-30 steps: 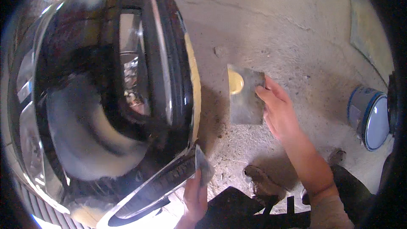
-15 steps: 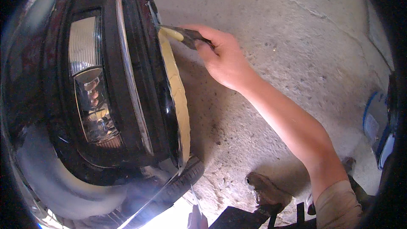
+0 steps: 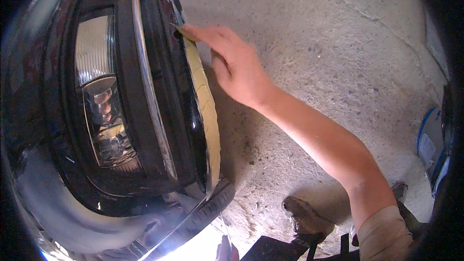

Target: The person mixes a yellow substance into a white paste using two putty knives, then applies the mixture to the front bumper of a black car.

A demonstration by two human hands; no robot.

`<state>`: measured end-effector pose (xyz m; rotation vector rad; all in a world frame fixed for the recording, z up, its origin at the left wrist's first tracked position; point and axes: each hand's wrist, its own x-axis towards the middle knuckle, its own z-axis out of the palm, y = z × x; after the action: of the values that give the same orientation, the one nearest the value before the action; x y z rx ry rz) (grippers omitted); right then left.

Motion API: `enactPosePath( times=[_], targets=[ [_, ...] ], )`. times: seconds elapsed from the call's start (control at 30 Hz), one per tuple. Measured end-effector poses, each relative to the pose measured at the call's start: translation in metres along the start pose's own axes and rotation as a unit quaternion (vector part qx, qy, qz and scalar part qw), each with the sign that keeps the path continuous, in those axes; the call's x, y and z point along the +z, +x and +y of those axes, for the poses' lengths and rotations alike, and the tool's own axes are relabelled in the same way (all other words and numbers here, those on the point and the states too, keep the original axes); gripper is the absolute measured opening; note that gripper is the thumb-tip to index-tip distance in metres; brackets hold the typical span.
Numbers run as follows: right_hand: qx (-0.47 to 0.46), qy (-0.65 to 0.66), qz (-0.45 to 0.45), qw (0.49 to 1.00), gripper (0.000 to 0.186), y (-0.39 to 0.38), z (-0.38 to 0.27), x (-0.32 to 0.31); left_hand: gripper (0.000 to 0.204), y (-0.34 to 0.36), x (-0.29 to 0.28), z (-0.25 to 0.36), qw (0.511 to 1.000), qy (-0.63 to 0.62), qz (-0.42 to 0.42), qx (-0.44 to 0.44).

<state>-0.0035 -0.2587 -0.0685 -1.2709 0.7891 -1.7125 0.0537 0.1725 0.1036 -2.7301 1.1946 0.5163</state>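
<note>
A black car bumper with a chrome strip stands on my left. Along its right edge runs a band of yellow filler, with cracks and ridges in its surface. My right hand reaches to the far end of this band, its fingers closed on a thin filler spreader laid against the bumper edge. Most of the spreader is hidden under the fingers. At the lower edge of the view only a bit of my left hand shows, by a thin-bladed putty knife that it grips.
A headlamp is set in the car's front, above a tyre. The floor is rough, cracked concrete. A shoe is near the bottom, and a blue-rimmed white container stands at the right.
My right hand has moved slightly left and turned, bringing the spreader flat onto the bumper edge; its yellow-smeared face no longer shows. The left hand has barely moved.
</note>
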Motion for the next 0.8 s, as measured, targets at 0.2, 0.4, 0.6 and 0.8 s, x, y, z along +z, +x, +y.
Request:
enactPosePath(
  times=[0.2,0.4,0.6,0.8],
  targets=[
    [0.011,0.037,-0.027,0.999,0.062,-0.029,-0.017,-0.006,0.034,0.000,-0.001,-0.001,1.000,-0.004,0.003,-0.006],
    [0.015,0.033,0.015,0.999,0.059,-0.010,-0.006,-0.004,0.033,-0.001,-0.002,-0.001,1.000,-0.004,0.002,-0.019],
    [0.009,0.036,0.018,0.999,0.058,-0.001,0.001,0.003,0.033,-0.006,-0.003,-0.003,1.000,-0.004,0.001,-0.026],
    [-0.014,0.040,0.014,0.999,0.060,-0.016,-0.004,0.005,0.032,-0.009,-0.003,-0.005,0.999,-0.006,0.002,-0.033]
  ],
)
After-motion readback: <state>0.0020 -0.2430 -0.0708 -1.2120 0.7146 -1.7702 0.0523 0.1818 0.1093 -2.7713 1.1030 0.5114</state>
